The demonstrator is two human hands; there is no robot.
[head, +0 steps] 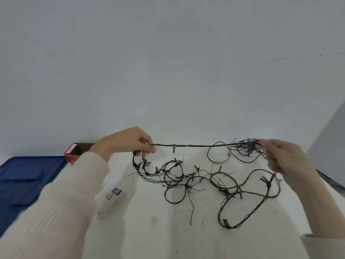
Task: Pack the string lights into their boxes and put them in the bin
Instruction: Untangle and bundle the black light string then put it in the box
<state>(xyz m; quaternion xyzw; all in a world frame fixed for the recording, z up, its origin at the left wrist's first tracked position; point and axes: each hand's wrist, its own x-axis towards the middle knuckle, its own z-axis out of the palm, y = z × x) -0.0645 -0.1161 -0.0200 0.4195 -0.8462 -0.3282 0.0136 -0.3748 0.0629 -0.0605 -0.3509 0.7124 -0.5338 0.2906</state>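
Lights [196,146] stretched taut between left grip [128,144], pinching one strand, and right grip [283,159], clenched on a wound bundle; remainder looped loose on counter [149,230], right of box [74,150]. Likely to snag or knot if pulled hard through the tangle.

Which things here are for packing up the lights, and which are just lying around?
For the job: black string lights, pinched by the left hand and the right hand; open red box; blue bin.

Just lying about: small printed label on the white table.
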